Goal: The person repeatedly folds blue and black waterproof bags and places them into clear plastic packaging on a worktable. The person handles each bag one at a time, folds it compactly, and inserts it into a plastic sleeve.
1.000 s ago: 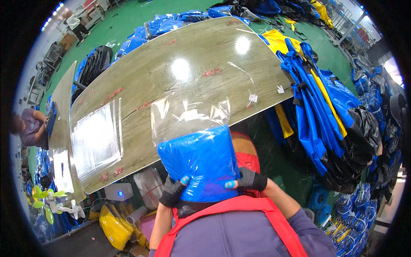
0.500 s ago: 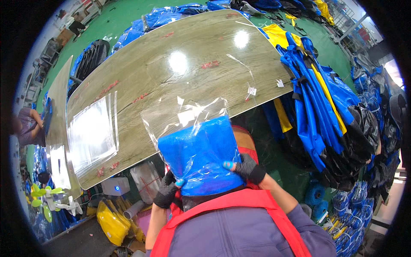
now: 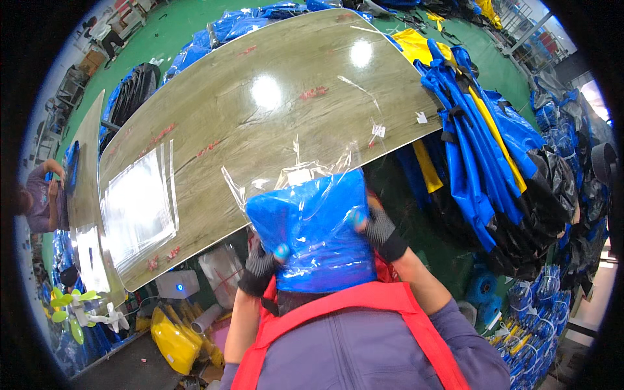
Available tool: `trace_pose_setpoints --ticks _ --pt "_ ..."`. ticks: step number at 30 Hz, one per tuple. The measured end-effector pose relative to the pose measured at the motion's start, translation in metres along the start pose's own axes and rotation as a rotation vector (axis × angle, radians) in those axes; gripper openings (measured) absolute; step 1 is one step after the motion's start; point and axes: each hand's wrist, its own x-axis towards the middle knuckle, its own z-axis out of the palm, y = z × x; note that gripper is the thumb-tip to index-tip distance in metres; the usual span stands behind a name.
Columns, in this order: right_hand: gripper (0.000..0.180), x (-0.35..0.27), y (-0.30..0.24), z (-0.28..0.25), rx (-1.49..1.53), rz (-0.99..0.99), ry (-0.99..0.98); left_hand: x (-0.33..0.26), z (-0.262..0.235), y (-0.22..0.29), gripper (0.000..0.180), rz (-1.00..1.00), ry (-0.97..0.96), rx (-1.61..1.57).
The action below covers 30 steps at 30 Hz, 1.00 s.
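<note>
Between my hands is a folded blue fabric bundle point(image 3: 312, 227) inside a clear plastic bag point(image 3: 286, 182). The bag's loose, crumpled open end stands up beyond the bundle, over the table's near edge. My left hand point(image 3: 259, 268) grips the lower left side, its blue-tipped thumb on the front. On the right side, higher up, my right hand point(image 3: 378, 229) grips it the same way, thumb in front. Both hands wear black-and-grey gloves. The fingers behind the bundle are hidden.
A wood-patterned table point(image 3: 214, 97) spreads ahead, with flat clear plastic bags point(image 3: 138, 201) at its left. Blue, yellow and black covers point(image 3: 481, 149) hang over its right edge. A small green fan point(image 3: 75, 305) stands lower left. Another person point(image 3: 49, 195) is at far left.
Both hands have raised the bagged bundle slightly, moving it a little to the right and closer to my body. My right hand has slid higher along its side.
</note>
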Motion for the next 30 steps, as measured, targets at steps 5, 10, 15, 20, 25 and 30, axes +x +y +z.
trace_pose_setpoints --ticks 5,10,15,20,25,30 --pt "0.068 0.006 0.006 -0.002 -0.38 0.219 -0.053 0.006 -0.011 -0.012 0.059 0.034 0.018 -0.295" --pt "0.069 0.01 0.015 0.0 -0.01 -0.086 0.018 0.004 -0.021 -0.032 0.069 -0.167 -0.062 -0.057" --pt "0.067 0.013 0.009 -0.002 -0.271 0.082 -0.168 0.019 -0.022 -0.027 0.062 -0.074 0.079 -0.252" --pt "0.063 0.005 0.014 -0.001 -0.2 0.069 -0.04 0.015 -0.01 -0.036 0.061 -0.072 0.047 -0.153" --pt "0.064 -0.023 0.027 0.004 -0.07 0.224 -0.001 -0.016 -0.016 -0.059 0.078 -0.172 -0.031 0.159" --pt "0.068 0.028 -0.014 -0.002 0.226 -0.141 -0.107 0.002 -0.034 -0.006 0.07 0.035 -0.043 -0.015"
